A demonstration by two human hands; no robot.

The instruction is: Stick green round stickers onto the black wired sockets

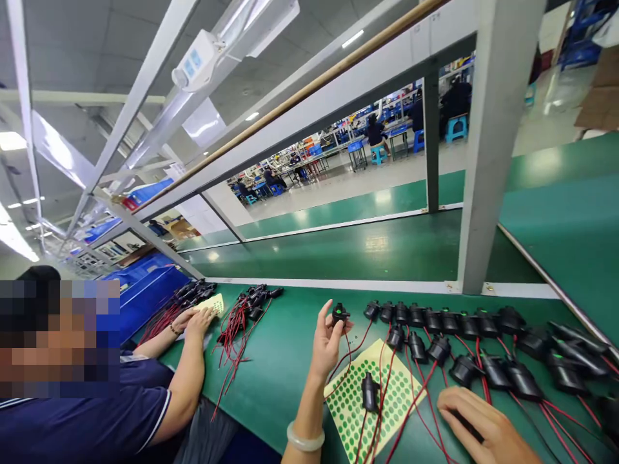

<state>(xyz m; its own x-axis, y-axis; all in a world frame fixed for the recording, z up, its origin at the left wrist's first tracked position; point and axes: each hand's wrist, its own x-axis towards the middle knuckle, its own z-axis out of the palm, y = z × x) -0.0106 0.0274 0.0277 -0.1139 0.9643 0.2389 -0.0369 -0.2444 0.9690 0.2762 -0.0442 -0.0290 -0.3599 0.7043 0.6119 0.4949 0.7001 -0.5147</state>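
Pinching a green-dotted black plastic part (340, 313), left hand (326, 345), fingertips closed; right hand (476, 419), fingers half-open, near thin red wires (439, 412)

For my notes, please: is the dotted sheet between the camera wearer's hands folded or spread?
Spread: the dotted sheet lies flat on the table, rows of green dots showing, a black part on top.

A factory assembly floor: a green bench (271, 335) with rows of wired black parts (493, 370), a worker (145, 399) alongside, people on blue stools (379, 154) at far benches (329, 154), blue bins (145, 296) and overhead lights (353, 38).
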